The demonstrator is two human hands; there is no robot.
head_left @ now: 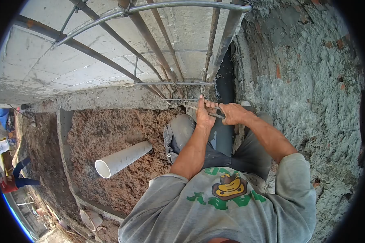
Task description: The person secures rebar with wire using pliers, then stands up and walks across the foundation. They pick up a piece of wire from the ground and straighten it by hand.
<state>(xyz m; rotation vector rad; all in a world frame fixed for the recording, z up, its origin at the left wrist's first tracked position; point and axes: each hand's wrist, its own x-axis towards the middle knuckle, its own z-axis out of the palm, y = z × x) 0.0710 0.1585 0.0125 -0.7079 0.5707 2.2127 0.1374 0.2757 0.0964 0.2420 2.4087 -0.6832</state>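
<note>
My left hand [205, 112] is closed at the foot of a thin steel rebar [203, 83], its fingers curled round and one digit pointing up along the rod. Just beside it, my right hand [233, 113] grips a metal tool with two slim handles that look like pincers [218, 115]. The tool's jaws are hidden near my left fingers. Above both hands rises a column cage of long bars, tied to steel rings [178, 5]. Under my hands, a dark grey pipe [223, 137] runs between my legs.
A white plastic pipe [123, 159] lies on brown soil to the left. Behind the cage stands a pale block wall [97, 52]; rough mortar covers the wall [312, 93] close on my right. A person in dark trousers [22, 174] is at the far left.
</note>
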